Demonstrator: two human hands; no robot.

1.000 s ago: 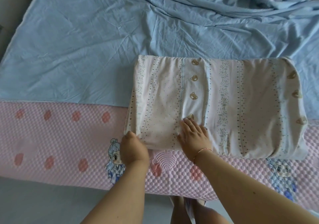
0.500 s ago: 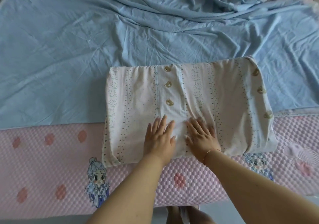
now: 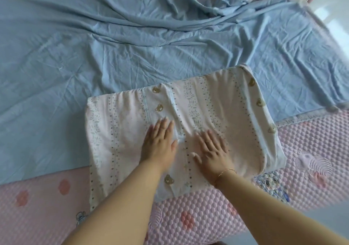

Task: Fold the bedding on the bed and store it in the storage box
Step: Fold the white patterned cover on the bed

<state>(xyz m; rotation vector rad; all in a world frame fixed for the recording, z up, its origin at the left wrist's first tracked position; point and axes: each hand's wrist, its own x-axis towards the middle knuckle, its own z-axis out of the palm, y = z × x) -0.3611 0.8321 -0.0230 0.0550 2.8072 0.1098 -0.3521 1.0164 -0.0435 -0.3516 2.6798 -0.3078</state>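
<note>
Nearest the camera: pink quilted mattress pad (image 3: 217,212) with red dots and cartoon figures, running along the near edge of the bed. Both forearms reach in over it from the bottom of the view.

Left hand (image 3: 159,142): flat, fingers straight and close together, palm down on the folded bedding (image 3: 211,112). Grips nothing. Right hand (image 3: 211,148): also flat, fingers spread a little, palm down on the same piece just beside the left. A thin bracelet (image 3: 225,172) sits on the right wrist.

Folded bedding: cream-pink cloth with dotted and leafy stripes and small bear prints, folded into a thick rectangle. It lies at a slant, near end on the pink pad, far end over the blue sheet (image 3: 94,56). Both hands rest near its middle.

Beyond: blue sheet spread over most of the bed, creased, bunched into ridges toward the far right corner. A strip of pink pad shows past its far edge.
</note>
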